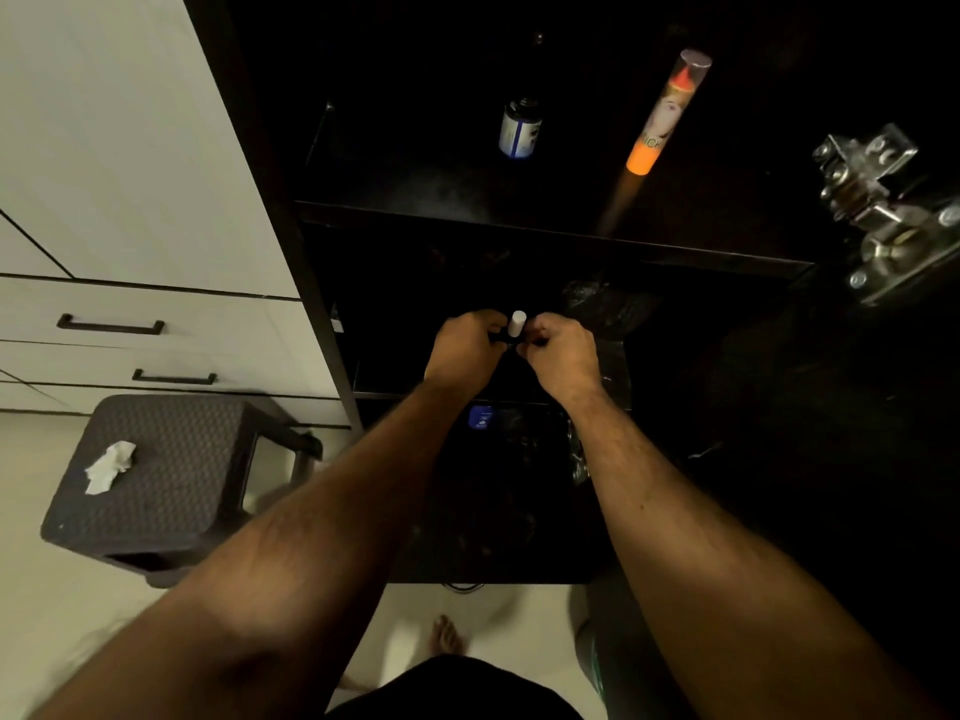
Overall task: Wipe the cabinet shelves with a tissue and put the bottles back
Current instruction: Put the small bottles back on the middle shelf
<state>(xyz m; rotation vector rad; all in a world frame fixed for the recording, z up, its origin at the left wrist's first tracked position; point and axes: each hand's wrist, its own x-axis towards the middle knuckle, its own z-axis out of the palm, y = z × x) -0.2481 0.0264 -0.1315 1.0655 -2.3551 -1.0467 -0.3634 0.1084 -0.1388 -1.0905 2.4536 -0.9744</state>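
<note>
A small white-capped bottle (517,324) is pinched between left hand (464,350) and right hand (562,354) — each grip looks clamped on it, dim though; tissue (110,467) left crumpled on stool (171,491).

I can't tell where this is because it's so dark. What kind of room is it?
Probably a room at home, maybe a kitchen or storage corner. A dark open cabinet holds bottles like the orange tube, white drawers stand beside it, and a crumpled tissue lies on a stool.

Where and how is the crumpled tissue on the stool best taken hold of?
Pinch the tissue from straight above at its raised, bunched upper end. It lies loose on the stool top with nothing around it, and the crumpled folds give the fingertips something to close on.
</note>
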